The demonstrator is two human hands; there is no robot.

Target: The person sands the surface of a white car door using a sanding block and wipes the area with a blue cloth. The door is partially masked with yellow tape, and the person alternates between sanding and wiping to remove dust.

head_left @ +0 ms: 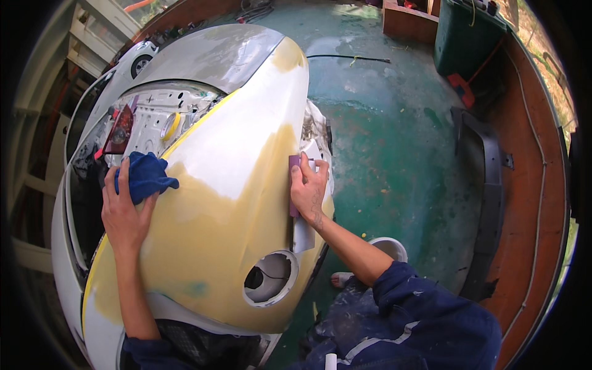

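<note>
My left hand [127,213] is closed on a bunched blue cloth [147,179], at the left edge of a curved car body panel [216,237]. The panel is white with large tan, sanded-looking patches. At the panel's right side, my right hand [310,188] grips a long purple sanding block [294,206], which lies against the panel's edge. My fingers cover part of the block. Below it is a round opening [269,279] in the panel. Yellow tape [206,117] runs along the panel's inner edge.
Beyond the panel lies a grey car panel [213,55]. A red lamp [120,131] and a yellow tape roll [170,126] sit in the car's opening. A white bucket [390,248] stands near my right arm. A black bumper [484,203] leans by the wall; a green bin [467,40] stands behind.
</note>
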